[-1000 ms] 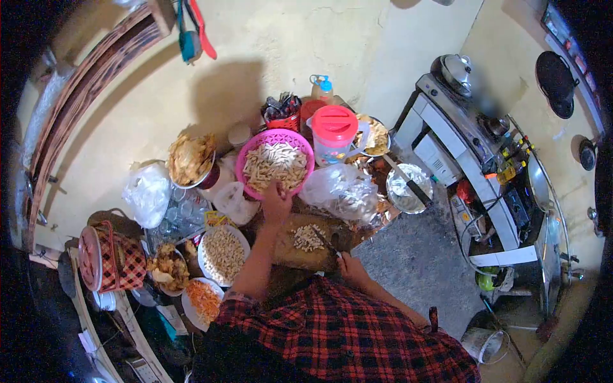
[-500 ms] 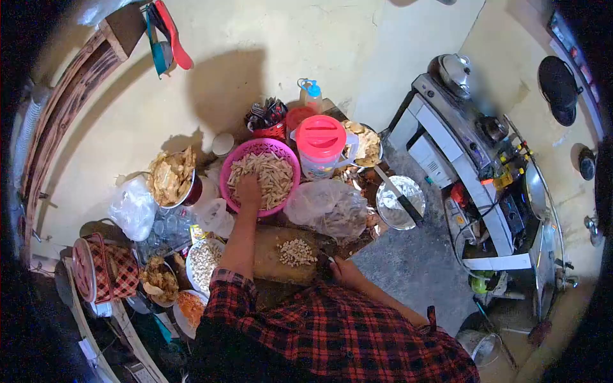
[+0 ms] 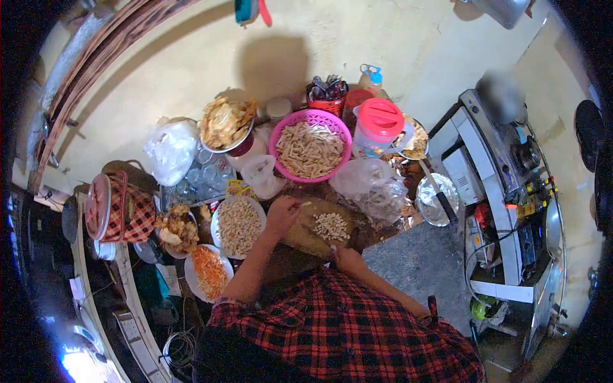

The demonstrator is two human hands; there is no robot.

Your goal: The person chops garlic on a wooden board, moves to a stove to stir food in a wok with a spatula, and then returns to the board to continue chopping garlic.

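Observation:
A pink basket (image 3: 276, 156) holds a heap of pale cut strips (image 3: 311, 149). My left hand (image 3: 283, 216) is over the left side of the wooden cutting board (image 3: 300, 239), fingers pinched on a small pale strip (image 3: 306, 203). Small diced pale pieces (image 3: 331, 226) lie piled on the board. At the board's lower right edge, my right hand (image 3: 348, 258) is closed around what looks like a knife (image 3: 332, 249), mostly hidden. Left of the board, a white bowl (image 3: 215, 225) is full of similar diced pieces.
A plate of orange and white shreds (image 3: 211, 271), fried food (image 3: 228, 122) in a bowl, and glasses (image 3: 207, 175) crowd the left. To the right are a clear plastic bag (image 3: 370, 185), a red-lidded pitcher (image 3: 380, 127), a foil-lined bowl (image 3: 437, 207) and a stove (image 3: 491, 143).
My left hand has come out of the pink basket to the board with a pale strip. My right hand stays by the board's edge. The view has shifted left.

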